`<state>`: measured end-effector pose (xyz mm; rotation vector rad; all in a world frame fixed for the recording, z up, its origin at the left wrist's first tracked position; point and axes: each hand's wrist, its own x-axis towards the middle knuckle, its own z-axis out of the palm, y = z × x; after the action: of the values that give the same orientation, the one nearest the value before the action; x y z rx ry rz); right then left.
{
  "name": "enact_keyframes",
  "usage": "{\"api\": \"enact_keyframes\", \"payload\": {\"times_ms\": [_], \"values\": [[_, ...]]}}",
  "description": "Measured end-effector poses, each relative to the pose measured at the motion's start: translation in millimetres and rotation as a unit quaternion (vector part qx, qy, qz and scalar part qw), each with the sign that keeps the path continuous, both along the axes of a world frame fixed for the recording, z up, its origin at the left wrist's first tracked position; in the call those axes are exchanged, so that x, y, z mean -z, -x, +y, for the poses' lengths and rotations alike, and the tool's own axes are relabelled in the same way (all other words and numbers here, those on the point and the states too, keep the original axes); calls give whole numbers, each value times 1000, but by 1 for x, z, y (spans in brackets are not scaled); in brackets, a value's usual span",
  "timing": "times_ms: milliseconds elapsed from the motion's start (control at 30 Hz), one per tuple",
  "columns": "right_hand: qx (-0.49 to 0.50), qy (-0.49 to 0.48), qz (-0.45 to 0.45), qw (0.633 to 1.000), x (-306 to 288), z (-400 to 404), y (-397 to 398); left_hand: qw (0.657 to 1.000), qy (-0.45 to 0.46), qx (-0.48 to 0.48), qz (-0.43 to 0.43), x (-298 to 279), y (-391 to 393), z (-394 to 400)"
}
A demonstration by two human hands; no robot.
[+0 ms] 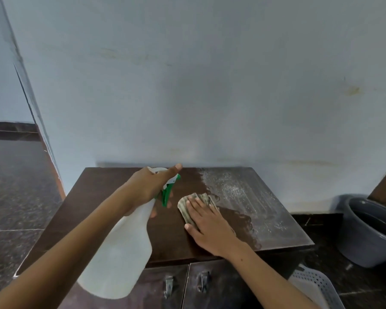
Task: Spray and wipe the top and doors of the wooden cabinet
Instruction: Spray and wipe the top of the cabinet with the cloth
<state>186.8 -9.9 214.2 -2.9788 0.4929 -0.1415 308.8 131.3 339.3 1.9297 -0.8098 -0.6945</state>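
Note:
A dark wooden cabinet [94, 197] stands against the pale wall. The left part of its top looks dark and wiped, while the right part is dusty and speckled with spray drops. My left hand [147, 188] grips a white spray bottle [118, 253] with a green trigger, held over the middle of the top with the nozzle toward the wall. My right hand [207, 224] lies flat on a folded striped cloth [187, 206], pressing it onto the top at the edge of the dusty part. Two cabinet doors [232, 284] with metal handles show below the front edge.
A grey plastic tub [366, 237] stands on the floor to the right of the cabinet. A white perforated basket [314, 286] sits at the lower right. Dark speckled floor tiles [16, 186] stretch to the left, past a wall corner.

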Motion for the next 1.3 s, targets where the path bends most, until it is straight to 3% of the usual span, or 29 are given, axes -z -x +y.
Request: {"api": "enact_keyframes", "payload": {"times_ms": [433, 800, 967, 1300], "values": [[-6, 14, -31, 999, 2, -1, -17, 998, -47, 24, 32, 3, -14, -57], [52, 14, -18, 998, 2, 7, -12, 995, 24, 78, -51, 1, 2, -62], [68, 19, -3, 998, -9, 12, -16, 994, 8, 70, -81, 4, 0, -54], [-20, -36, -58, 997, -13, 20, 4, 985, -21, 116, -122, 4, 3, -56]]}}
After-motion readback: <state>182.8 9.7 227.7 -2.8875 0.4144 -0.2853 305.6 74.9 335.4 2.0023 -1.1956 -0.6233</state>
